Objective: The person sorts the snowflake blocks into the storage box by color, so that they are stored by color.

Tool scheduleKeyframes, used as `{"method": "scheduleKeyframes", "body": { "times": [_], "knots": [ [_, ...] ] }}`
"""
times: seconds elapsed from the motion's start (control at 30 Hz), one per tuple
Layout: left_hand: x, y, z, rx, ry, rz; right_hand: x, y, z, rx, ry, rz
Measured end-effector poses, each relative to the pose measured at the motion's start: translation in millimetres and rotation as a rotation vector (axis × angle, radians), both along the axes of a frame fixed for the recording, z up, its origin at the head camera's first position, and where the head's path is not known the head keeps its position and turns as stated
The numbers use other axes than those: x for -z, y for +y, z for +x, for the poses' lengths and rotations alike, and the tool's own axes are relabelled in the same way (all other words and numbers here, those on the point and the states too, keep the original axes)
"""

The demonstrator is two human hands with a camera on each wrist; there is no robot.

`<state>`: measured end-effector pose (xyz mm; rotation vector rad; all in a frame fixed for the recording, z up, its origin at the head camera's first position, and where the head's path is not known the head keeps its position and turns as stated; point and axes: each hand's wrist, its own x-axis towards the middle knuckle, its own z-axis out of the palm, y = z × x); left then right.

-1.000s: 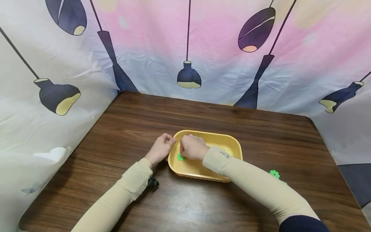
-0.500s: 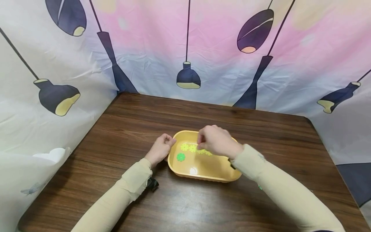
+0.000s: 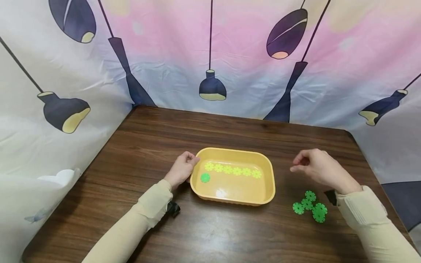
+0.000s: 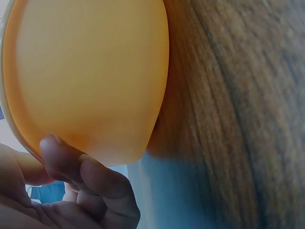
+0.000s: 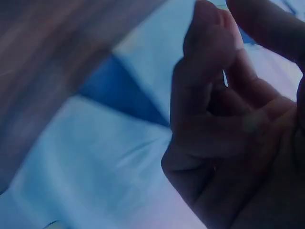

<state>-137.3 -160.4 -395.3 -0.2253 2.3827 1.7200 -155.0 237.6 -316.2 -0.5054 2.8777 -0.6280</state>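
Observation:
A yellow plastic basin (image 3: 236,193) stands on the table. Inside it, several yellow snowflake-shaped discs (image 3: 237,171) form a row along the far side, and one green snowflake disc (image 3: 205,178) lies below the row's left end. My left hand (image 3: 182,168) pinches the basin's left rim; the left wrist view shows its curled fingers (image 4: 107,179) against the outer wall. Over the table to the right of the basin, my right hand (image 3: 323,170) hovers with loosely bent fingers and nothing visible between them. Several green snowflake discs (image 3: 307,204) lie on the table just below it, some overlapping.
The brown wooden table (image 3: 158,135) carries everything. A patterned cloth (image 3: 171,84) with printed lamps hangs behind the table and along its sides. Dark straps sit at both wrists.
My right hand has left the basin and moved right, over the loose green discs. The green disc it was touching stays in the basin. My left hand has kept its place on the rim.

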Motion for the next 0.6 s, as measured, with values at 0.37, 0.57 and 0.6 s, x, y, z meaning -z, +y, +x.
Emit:
{"method": "scheduleKeyframes", "body": {
  "times": [0.37,0.57,0.6],
  "knots": [
    [-0.2,-2.1,-0.6,-0.002,0.002,0.001,54.2,56.4,13.5,-0.046,-0.339,0.021],
    [2.2,-2.0,-0.9,0.001,-0.001,0.006,65.7,57.3,16.6,-0.042,-0.377,0.005],
    [2.7,-1.8,-0.8,0.000,-0.002,0.010,66.6,57.1,16.9,-0.038,-0.376,0.004]
  ]
}}
